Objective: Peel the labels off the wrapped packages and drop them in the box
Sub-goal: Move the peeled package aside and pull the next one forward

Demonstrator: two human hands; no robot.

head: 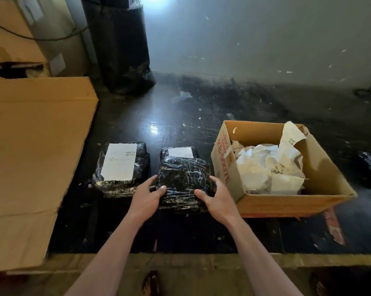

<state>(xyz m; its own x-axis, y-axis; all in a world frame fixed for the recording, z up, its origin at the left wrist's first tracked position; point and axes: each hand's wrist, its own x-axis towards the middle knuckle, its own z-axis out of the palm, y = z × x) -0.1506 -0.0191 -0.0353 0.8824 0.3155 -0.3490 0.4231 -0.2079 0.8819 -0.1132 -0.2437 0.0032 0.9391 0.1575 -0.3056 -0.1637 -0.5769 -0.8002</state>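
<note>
Head view, centre frame: our left hand (pixel 147 194) and right hand (pixel 217 199) curl fingers round the sides of a wrapped package (pixel 183 182) showing no label on top; we likely must turn it over, the box (pixel 287 205) waiting right

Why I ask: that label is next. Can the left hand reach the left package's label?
Probably yes: the label lies face-up, uncovered, near the left hand, which must first release the middle package.

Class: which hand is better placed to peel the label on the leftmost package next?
Probably the left hand: gripping the front package, it lies beside the leftmost package; the right hand sits nearer the box.
</note>
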